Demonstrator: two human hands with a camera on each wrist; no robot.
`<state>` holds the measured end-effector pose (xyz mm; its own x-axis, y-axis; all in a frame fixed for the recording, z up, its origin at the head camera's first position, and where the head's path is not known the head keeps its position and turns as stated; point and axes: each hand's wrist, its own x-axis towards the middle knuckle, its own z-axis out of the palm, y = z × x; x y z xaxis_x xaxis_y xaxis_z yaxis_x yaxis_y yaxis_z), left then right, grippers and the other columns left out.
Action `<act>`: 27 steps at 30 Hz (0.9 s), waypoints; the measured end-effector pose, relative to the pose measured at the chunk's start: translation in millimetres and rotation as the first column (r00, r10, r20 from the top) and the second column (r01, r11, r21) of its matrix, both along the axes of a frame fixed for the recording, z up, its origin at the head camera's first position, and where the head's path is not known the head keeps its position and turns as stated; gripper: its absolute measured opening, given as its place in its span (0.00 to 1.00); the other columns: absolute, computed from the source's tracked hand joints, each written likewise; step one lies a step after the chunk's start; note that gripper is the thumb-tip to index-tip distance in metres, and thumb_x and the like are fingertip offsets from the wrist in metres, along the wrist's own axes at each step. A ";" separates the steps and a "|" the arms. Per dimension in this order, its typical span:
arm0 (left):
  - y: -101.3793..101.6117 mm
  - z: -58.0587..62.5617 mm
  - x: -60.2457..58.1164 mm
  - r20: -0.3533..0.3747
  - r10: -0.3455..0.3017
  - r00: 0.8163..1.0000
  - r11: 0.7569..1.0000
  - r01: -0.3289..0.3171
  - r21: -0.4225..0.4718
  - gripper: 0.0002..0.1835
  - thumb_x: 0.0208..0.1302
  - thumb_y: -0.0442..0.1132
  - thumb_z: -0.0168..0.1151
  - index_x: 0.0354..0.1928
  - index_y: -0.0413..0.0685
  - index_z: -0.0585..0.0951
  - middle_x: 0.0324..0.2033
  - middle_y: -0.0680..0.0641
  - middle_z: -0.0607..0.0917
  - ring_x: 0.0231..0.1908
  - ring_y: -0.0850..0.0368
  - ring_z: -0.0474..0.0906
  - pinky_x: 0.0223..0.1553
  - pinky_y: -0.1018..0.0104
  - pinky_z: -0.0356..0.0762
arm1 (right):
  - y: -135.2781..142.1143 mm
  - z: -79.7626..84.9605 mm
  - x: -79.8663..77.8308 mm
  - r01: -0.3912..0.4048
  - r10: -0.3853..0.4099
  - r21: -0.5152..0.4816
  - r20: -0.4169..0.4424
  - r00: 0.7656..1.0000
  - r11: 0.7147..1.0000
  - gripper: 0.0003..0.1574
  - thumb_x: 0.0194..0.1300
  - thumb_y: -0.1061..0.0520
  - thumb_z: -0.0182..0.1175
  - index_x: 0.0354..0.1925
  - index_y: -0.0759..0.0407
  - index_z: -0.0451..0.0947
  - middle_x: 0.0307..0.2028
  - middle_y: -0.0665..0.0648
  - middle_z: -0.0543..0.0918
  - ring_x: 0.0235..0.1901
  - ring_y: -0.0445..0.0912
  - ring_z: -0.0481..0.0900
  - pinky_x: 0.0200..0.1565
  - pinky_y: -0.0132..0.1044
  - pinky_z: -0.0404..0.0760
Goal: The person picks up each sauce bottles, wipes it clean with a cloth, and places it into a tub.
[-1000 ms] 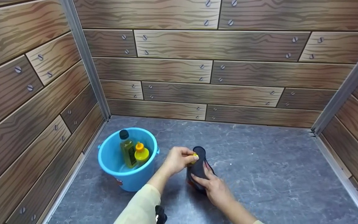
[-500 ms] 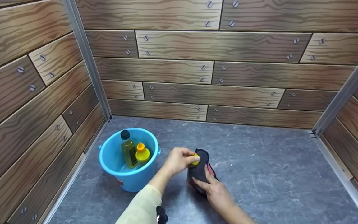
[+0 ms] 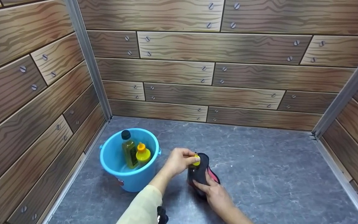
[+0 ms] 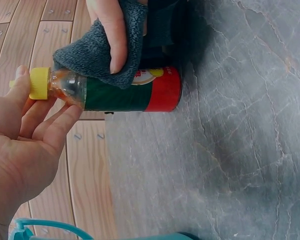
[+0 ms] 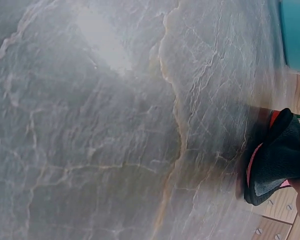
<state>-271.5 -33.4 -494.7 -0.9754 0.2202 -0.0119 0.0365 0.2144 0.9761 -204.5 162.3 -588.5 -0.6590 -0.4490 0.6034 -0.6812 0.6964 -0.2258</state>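
Note:
A bottle point(image 4: 121, 97) with a green and red label and a yellow cap point(image 4: 39, 83) stands upright on the floor. My left hand point(image 3: 179, 160) pinches the cap between thumb and finger, and its other fingers touch the clear neck in the left wrist view. A dark grey cloth point(image 3: 200, 174) with a pink edge lies against the bottle's side and hides most of it in the head view. My right hand point(image 3: 218, 194) holds the cloth against the bottle, thumb and fingers on either side. In the right wrist view only the cloth point(image 5: 277, 157) and a sliver of the hand show.
Left of the hands stands a light blue bucket point(image 3: 129, 174). Inside it are a dark-capped olive-green bottle point(image 3: 130, 154) and a yellow squeeze bottle point(image 3: 143, 155) with an orange top. Wood-patterned walls point(image 3: 179, 74) enclose the grey marbled floor point(image 3: 275, 168).
The cloth has slid slightly down and round the bottle, with more of its pink edge and the yellow cap showing. The left hand keeps its pinch on the cap.

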 end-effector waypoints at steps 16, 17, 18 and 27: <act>1.3 -1.2 0.8 -0.022 -0.003 1.000 1.000 0.002 -0.023 0.06 0.69 0.34 0.74 0.43 0.38 0.91 0.38 0.45 0.92 0.40 0.54 0.89 0.43 0.59 0.89 | 5.1 -0.7 3.3 -0.007 -0.070 0.205 0.366 0.928 0.979 0.33 0.59 0.69 0.70 0.58 0.42 0.90 0.67 0.76 0.75 0.61 0.74 0.79 0.51 0.62 0.85; 1.3 -1.1 0.7 -0.024 -0.003 1.000 1.000 0.003 -0.027 0.06 0.69 0.34 0.74 0.43 0.39 0.91 0.38 0.45 0.92 0.40 0.55 0.89 0.44 0.59 0.89 | 4.6 0.5 3.0 -0.006 -0.081 0.217 0.389 0.918 0.976 0.33 0.59 0.69 0.70 0.58 0.42 0.90 0.68 0.76 0.75 0.61 0.74 0.78 0.51 0.63 0.85; 1.2 -0.9 0.5 -0.032 -0.002 0.999 0.999 0.001 -0.039 0.06 0.69 0.35 0.74 0.43 0.39 0.91 0.38 0.45 0.92 0.40 0.55 0.89 0.43 0.59 0.89 | 4.0 1.9 2.7 -0.004 -0.092 0.227 0.410 0.908 0.974 0.33 0.59 0.69 0.70 0.59 0.41 0.89 0.68 0.76 0.74 0.62 0.75 0.77 0.51 0.64 0.84; 0.5 0.2 -0.5 -0.049 -0.011 0.999 0.998 0.007 -0.070 0.06 0.70 0.37 0.74 0.42 0.41 0.91 0.37 0.47 0.92 0.38 0.57 0.89 0.42 0.59 0.89 | 0.7 7.4 -1.2 0.009 -0.173 0.300 0.525 0.833 0.954 0.36 0.60 0.69 0.70 0.61 0.39 0.88 0.70 0.73 0.74 0.65 0.73 0.75 0.54 0.62 0.83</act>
<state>-272.0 -32.9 -494.4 -0.9731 0.2293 0.0209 0.0869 0.2815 0.9556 -205.7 163.1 -581.1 -0.8869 -0.4620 0.0000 -0.4363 0.8377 -0.3285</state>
